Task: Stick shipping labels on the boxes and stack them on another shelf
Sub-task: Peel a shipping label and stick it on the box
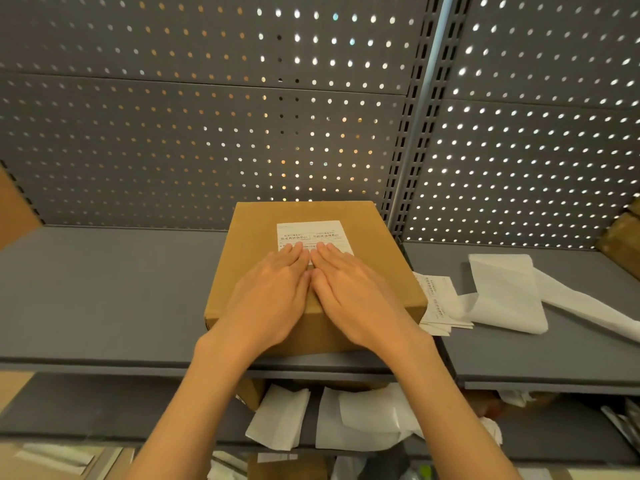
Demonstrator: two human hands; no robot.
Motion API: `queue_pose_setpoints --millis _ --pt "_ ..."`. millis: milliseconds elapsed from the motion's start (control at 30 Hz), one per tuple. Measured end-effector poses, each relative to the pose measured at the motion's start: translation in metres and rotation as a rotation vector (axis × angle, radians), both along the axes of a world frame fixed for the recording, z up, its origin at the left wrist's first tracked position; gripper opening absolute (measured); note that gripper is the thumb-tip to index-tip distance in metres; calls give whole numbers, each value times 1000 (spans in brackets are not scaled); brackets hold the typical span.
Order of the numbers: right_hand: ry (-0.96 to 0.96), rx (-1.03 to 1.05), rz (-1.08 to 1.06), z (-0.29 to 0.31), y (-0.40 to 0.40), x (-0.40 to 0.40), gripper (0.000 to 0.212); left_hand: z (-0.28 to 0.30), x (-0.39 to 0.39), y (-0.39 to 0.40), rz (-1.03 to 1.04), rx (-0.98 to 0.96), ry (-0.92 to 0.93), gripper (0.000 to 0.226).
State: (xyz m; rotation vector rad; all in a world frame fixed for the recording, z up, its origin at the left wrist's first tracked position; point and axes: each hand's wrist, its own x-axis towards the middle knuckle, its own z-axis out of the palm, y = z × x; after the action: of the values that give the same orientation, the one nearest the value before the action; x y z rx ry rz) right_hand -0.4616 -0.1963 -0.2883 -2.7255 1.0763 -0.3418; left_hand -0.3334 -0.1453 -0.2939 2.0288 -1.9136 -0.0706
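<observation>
Cardboard box [304,271] at frame centre on grey shelf [104,289]; left hand [273,289] and right hand [349,289] flat, fingers straight, side by side, pressing white label [311,235] whose exposed part lies just beyond fingertips, toward upper frame

A grey metal shelf [104,289] spans the frame's middle; a cardboard box [374,271] stands at centre, with printed labels [438,303] and white backing paper [505,292] at right

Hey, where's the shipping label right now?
In the head view the shipping label lies on top of the cardboard box at centre, toward its far edge, with the left hand and right hand pressing flat on its near part.
</observation>
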Motion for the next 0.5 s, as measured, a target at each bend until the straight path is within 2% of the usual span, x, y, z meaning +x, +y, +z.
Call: queue_pose_setpoints --millis 500 --pt "-10 -33 -146 0 -9 -39 48 0 14 17 110 13 -77 49"
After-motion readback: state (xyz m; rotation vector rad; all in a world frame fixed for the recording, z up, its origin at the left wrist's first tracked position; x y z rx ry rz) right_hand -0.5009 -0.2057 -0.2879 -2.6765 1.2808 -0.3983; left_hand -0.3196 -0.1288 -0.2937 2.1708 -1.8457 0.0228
